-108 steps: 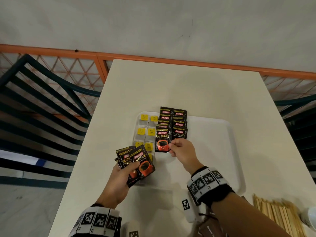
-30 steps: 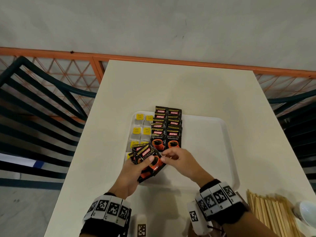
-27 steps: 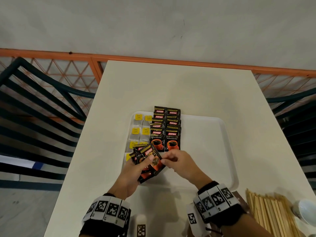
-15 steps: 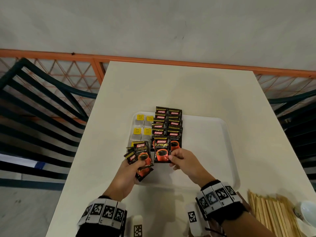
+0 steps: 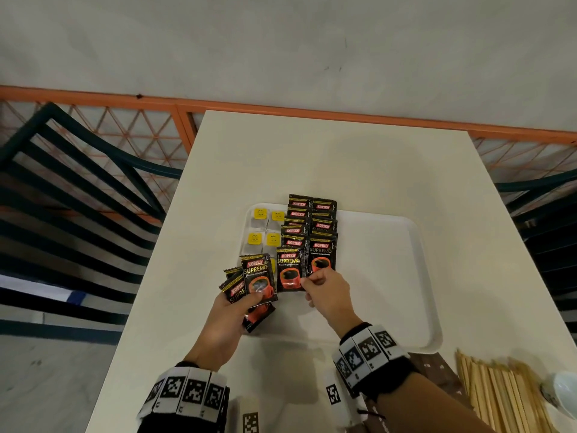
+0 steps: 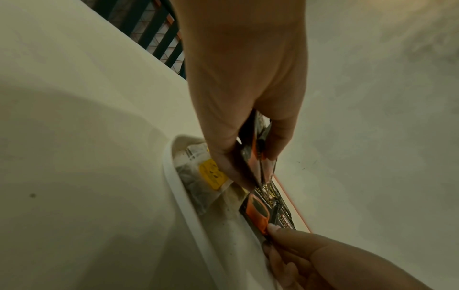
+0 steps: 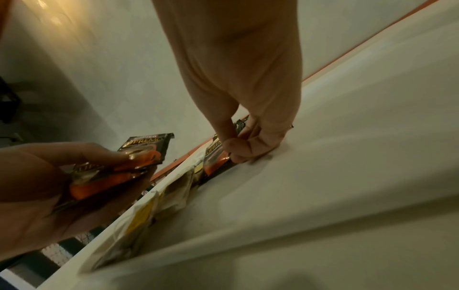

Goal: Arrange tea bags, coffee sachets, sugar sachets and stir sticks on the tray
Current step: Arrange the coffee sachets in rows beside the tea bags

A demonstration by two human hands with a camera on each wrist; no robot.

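A white tray (image 5: 390,276) lies on the table. Tea bags (image 5: 259,225) with yellow tags fill its left column, and beside them run two overlapping rows of black coffee sachets (image 5: 323,226). My right hand (image 5: 324,292) pinches the lower corner of one coffee sachet (image 5: 289,271) lying at the near end of the left row. My left hand (image 5: 231,314) grips a fanned bunch of coffee sachets (image 5: 254,284) over the tray's near-left corner. The pinch on the laid sachet (image 7: 214,157) shows in the right wrist view, the held bunch (image 6: 255,149) in the left wrist view.
Wooden stir sticks (image 5: 499,392) lie in a bundle on the table at the near right, beside a white cup (image 5: 565,392). The tray's right half (image 5: 374,260) holds nothing. Dark green chairs (image 5: 78,198) and an orange railing (image 5: 281,110) border the table.
My right hand took one sachet from the bunch in my left hand and laid it at the near end of the left coffee row. The left hand drew back to the left.
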